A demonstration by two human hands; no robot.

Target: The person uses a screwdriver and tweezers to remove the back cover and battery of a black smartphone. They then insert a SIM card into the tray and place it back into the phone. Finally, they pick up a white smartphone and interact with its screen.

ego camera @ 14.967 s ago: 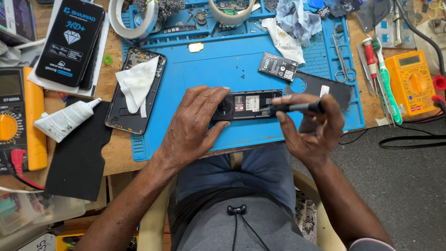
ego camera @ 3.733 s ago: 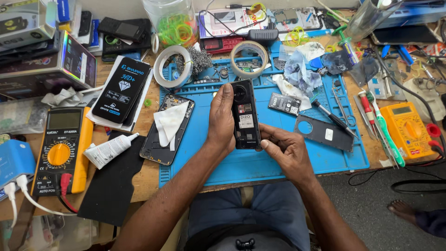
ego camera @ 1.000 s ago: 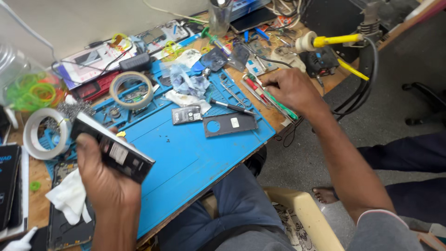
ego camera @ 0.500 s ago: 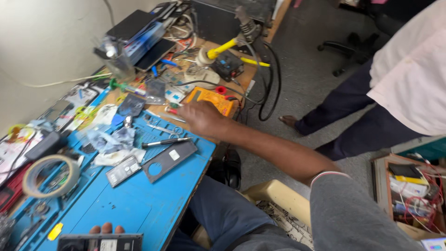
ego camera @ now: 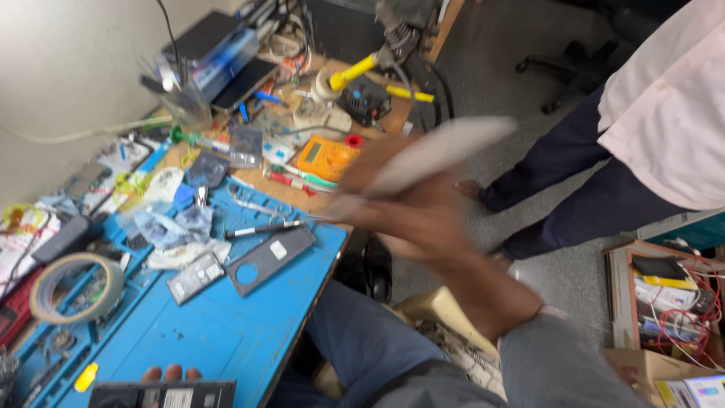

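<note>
Nearest, our left hand [ego camera: 172,373]: fingers curled round the dark phone [ego camera: 162,394], low over the blue mat [ego camera: 226,332]. Farther out, right hand [ego camera: 411,215], blurred, grips a long pale tool [ego camera: 434,151] off the surface's edge; beyond, an orange multimeter [ego camera: 325,157].

A pale plaster wall [ego camera: 68,68] fills the upper left; grey floor [ego camera: 559,249] (smooth, evenly lit) spreads right of the cluttered tabletop [ego camera: 302,162], office chair base [ego camera: 559,64] at top
</note>
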